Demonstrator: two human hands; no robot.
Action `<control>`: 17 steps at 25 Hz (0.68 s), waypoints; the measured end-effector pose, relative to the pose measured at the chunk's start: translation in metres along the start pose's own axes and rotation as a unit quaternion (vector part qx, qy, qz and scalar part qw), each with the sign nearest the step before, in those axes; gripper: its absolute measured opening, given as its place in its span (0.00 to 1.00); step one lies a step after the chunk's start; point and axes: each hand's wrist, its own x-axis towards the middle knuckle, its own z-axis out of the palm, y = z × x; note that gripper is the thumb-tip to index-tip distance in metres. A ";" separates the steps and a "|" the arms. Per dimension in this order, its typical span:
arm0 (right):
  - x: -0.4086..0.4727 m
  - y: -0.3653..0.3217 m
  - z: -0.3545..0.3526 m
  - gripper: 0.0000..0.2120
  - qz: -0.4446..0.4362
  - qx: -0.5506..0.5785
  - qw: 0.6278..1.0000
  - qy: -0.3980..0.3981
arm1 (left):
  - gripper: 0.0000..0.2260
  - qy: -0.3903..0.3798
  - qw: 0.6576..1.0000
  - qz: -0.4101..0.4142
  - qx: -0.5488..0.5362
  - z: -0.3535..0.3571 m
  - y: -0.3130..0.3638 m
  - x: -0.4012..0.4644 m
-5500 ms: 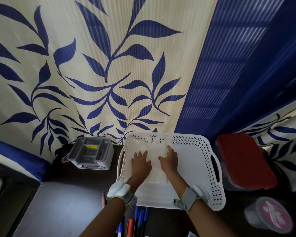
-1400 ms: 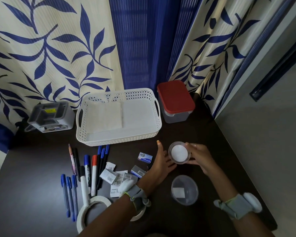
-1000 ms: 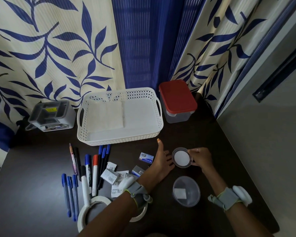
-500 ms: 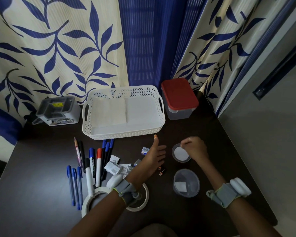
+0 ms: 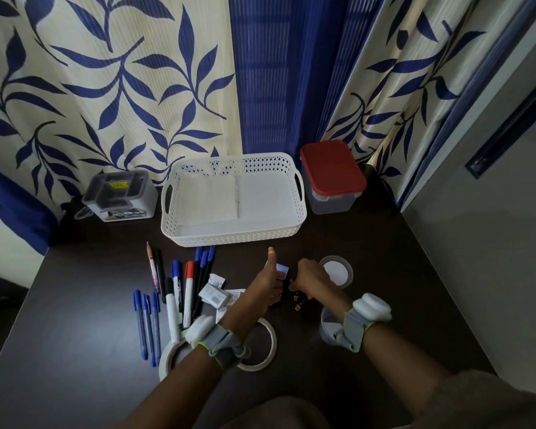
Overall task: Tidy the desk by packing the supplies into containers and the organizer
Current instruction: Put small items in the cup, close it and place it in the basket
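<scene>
Half a second ago the right hand [image 5: 310,278] hovered curled over the lid [image 5: 336,271]; it has since left the lid lying on the table [image 5: 84,308] and dropped to the small dark clips [image 5: 297,301], its fingers curled down on them, while the left hand [image 5: 268,286] stays spread with thumb up just beside. The dark table stands against blue-leaf curtains [image 5: 112,88]. The clips are tiny and black, between the two hands, in front of the white basket [image 5: 180,233].

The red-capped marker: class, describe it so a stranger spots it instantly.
Find the white basket at the desk's far edge. In front of it, left, lies a row of pens. The red-capped marker is the only one with a red cap; its neighbours have blue or black.
</scene>
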 end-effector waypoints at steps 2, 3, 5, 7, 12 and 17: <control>0.001 -0.003 0.001 0.19 0.002 -0.012 1.000 0.000 | 0.32 -0.008 1.000 -0.008 0.005 0.001 -0.001 0.000; 0.002 -0.004 0.001 0.19 0.002 -0.017 1.000 0.000 | 0.32 -0.013 1.000 -0.014 0.008 0.002 -0.002 0.000; 0.002 -0.004 0.002 0.19 0.001 -0.021 1.000 0.001 | 0.35 -0.021 0.999 -0.024 0.006 0.004 -0.004 0.001; 0.003 -0.003 0.004 0.18 -0.001 -0.026 1.000 0.001 | 0.38 -0.028 0.999 -0.028 0.001 0.007 -0.006 0.000; 0.003 -0.005 0.004 0.15 -0.010 -0.039 0.999 0.014 | 0.38 -0.025 0.999 -0.022 -0.002 0.017 -0.009 -0.001; 0.001 -0.006 0.010 0.14 -0.028 -0.077 0.996 0.032 | 0.37 -0.028 0.999 -0.017 -0.009 0.020 -0.012 -0.002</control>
